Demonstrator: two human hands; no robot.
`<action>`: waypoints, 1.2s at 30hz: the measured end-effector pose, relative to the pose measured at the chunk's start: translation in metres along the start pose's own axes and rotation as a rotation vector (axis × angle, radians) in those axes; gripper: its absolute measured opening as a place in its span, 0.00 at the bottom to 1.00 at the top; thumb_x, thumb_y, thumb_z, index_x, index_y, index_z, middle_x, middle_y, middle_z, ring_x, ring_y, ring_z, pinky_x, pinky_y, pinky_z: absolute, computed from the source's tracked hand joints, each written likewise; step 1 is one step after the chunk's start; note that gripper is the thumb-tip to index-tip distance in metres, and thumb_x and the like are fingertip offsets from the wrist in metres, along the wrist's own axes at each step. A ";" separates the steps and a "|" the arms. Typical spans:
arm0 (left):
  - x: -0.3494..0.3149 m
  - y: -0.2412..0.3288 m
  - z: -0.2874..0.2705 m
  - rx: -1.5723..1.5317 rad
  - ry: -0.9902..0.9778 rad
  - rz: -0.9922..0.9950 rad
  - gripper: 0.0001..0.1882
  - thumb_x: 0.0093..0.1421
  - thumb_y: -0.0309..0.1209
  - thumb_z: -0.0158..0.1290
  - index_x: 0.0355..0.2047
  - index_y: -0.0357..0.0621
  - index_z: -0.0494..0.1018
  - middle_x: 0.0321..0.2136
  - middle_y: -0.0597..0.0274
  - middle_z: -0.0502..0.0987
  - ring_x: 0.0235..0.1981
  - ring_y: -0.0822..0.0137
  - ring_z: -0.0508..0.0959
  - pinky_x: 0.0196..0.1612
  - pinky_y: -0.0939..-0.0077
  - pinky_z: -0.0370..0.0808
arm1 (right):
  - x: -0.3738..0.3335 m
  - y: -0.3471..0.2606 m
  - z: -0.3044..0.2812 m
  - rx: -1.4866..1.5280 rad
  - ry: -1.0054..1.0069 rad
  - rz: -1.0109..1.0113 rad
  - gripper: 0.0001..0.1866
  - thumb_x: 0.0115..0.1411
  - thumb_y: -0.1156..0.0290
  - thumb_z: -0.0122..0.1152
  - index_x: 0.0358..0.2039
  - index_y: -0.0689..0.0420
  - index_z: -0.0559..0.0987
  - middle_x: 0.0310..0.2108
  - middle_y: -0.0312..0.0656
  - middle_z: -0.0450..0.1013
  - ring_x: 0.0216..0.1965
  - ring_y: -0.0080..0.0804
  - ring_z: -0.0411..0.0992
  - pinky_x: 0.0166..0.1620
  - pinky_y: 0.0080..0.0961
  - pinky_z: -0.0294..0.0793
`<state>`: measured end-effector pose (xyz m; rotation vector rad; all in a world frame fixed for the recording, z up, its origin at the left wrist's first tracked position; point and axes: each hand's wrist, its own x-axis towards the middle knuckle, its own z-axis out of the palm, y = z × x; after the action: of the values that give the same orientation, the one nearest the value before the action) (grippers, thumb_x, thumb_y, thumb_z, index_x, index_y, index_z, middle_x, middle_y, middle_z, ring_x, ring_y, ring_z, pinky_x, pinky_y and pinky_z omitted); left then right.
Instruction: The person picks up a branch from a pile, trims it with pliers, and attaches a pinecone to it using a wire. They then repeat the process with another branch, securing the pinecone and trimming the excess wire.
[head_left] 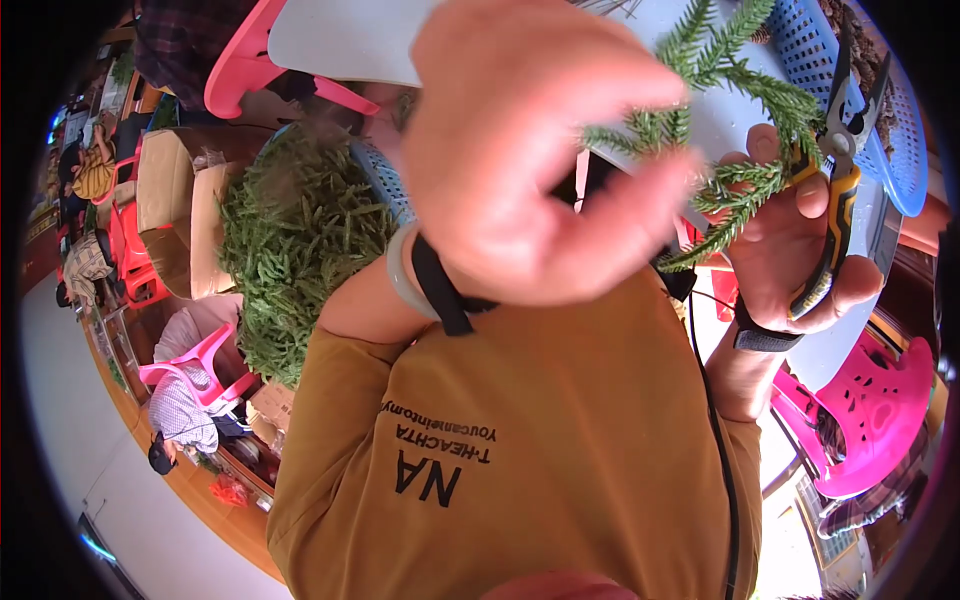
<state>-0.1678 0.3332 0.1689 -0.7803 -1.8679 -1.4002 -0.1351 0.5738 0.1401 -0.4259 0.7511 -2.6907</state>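
My left hand [530, 150] fills the upper middle, blurred by motion. Its fingers curve, with the thumb and index fingertips apart on either side of a green artificial fir sprig; nothing shows held between them. My right hand [790, 240] is closed on pliers [838, 235] with yellow-and-black handles, their long metal jaws apart and pointing upward. The same hand also holds the fir greenery [775, 95], which bends in an arc of needled sprigs above the palm. Part of the greenery is hidden behind my left hand.
Behind my hands lies a white tabletop [345, 40]. A blue basket [805, 45] of pine cones stands at the far right. Loose green sprigs [300, 240] pile up at left beside an open cardboard box [165, 190]. Pink plastic chairs [870, 420] and seated people surround the area.
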 end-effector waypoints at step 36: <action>-0.012 0.008 -0.002 0.302 -0.184 0.085 0.10 0.39 0.23 0.60 0.24 0.44 0.75 0.29 0.66 0.78 0.36 0.59 0.73 0.41 0.68 0.64 | 0.004 0.017 0.013 -0.211 -0.070 0.102 0.33 0.42 0.44 0.69 0.34 0.64 0.76 0.60 0.44 0.57 0.46 0.47 0.65 0.45 0.39 0.62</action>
<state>-0.1538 0.3326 0.1646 -0.8448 -2.0977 -0.9897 -0.1302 0.5525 0.1422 -0.5139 1.0117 -2.4981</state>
